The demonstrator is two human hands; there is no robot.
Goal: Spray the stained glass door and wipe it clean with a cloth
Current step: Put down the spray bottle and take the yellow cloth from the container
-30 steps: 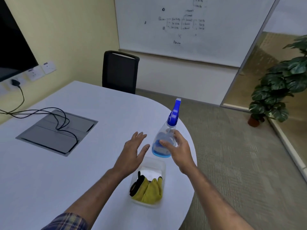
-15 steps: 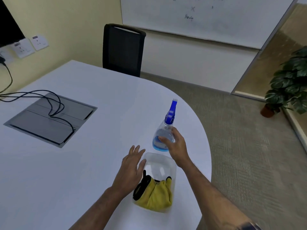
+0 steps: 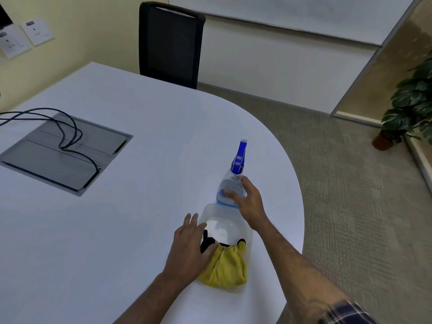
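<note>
I am gathering my supplies. My right hand [image 3: 249,202] closes around the spray bottle [image 3: 230,190] on the table [image 3: 117,230]; my left hand [image 3: 190,249], half open, touches the yellow cloth [image 3: 224,267] in its tub [image 3: 215,211]. Next I must pinch and lift it.

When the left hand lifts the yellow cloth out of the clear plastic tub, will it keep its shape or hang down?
The yellow cloth lies crumpled in soft folds, so it will probably droop and unfold. It looks thin, so likely light. The clear plastic tub also looks light and may shift as the left hand pulls.
</note>
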